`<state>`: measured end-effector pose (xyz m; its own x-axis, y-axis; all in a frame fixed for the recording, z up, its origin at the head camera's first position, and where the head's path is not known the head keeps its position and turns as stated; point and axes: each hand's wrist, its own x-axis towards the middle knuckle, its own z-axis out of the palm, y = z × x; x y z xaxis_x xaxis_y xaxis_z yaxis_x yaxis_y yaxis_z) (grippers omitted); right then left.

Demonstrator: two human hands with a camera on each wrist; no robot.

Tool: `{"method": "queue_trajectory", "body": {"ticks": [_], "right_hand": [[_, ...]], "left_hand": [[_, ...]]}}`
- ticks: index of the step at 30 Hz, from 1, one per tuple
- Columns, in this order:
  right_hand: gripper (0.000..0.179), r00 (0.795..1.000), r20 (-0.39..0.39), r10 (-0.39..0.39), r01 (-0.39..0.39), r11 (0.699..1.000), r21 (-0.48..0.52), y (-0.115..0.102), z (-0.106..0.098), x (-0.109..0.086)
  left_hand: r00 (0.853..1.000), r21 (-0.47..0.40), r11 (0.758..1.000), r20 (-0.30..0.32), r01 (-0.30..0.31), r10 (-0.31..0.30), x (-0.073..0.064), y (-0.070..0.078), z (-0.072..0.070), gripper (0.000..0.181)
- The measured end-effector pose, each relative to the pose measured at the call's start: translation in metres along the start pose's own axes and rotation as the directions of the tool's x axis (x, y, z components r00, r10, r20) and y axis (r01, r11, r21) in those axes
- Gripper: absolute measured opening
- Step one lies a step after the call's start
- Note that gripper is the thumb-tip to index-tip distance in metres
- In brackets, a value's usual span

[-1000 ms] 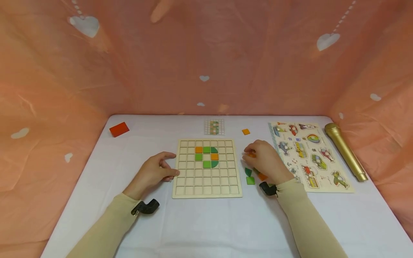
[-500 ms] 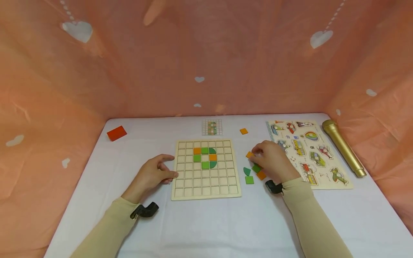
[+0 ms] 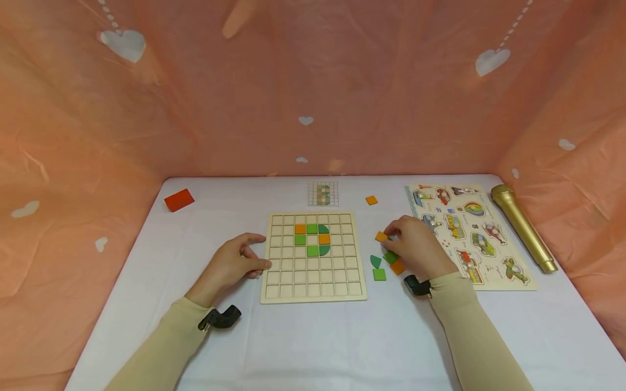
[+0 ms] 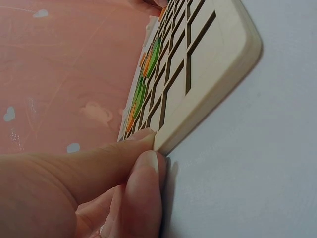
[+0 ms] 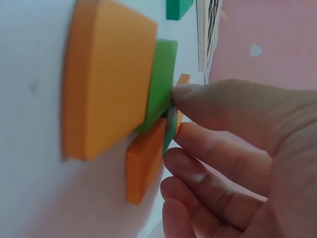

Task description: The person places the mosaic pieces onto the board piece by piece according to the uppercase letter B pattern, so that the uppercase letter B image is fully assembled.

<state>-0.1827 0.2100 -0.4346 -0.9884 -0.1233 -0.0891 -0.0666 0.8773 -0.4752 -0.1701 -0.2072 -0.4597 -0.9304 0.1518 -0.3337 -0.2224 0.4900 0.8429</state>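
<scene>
Just now my right hand [image 3: 413,245] had shifted a little to the right, baring more of the loose green tile [image 3: 390,257] and of the lower orange tile [image 3: 398,267] just beside it. My thumb and forefinger there were slightly parted at the upper orange tile [image 3: 380,237], the other fingers curled; whether they pinched that tile or merely hovered against it, I could not tell. My left hand [image 3: 235,260] had hardly moved: thumb and forefinger stayed spread along the left edge of the board [image 3: 313,276], which lay flat on the tabletop [image 3: 313,347], nearer me than the card [image 3: 323,194]. The seven tiles [image 3: 312,228] set in it were the same as a second earlier, so I judged the pattern no further along; the shift had only opened up my choice of pieces. The quarter tile [image 3: 375,262] lay apart from my fingers.
</scene>
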Motion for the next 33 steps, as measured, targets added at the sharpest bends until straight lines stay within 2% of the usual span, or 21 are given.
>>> {"method": "queue_trajectory", "body": {"ticks": [6,13,19,28,33], "right_hand": [[0.021,1.000,-0.002,0.003,-0.003,1.000,-0.001,-0.002,0.001,0.000],[0.022,0.999,0.008,-0.041,0.041,0.998,0.038,-0.010,0.001,-0.001],[0.024,0.994,0.004,-0.107,0.107,0.993,0.043,-0.023,0.005,0.003],[0.019,0.978,0.008,-0.209,0.210,0.978,-0.018,-0.068,0.022,0.017],[0.016,0.953,0.028,-0.302,0.303,0.951,-0.053,-0.097,0.033,0.022]], "left_hand": [[1.000,-0.007,1.000,-0.004,0.011,-0.011,0.000,-0.001,0.000,0.071],[1.000,-0.001,1.000,0.003,-0.003,0.003,0.000,0.000,0.000,0.071],[1.000,-0.007,1.000,-0.003,0.014,-0.014,-0.001,0.000,0.000,0.072],[1.000,0.015,1.000,-0.011,0.015,-0.015,-0.001,0.001,-0.001,0.072],[1.000,0.022,1.000,-0.008,0.012,-0.012,0.000,0.001,-0.001,0.072]]}}
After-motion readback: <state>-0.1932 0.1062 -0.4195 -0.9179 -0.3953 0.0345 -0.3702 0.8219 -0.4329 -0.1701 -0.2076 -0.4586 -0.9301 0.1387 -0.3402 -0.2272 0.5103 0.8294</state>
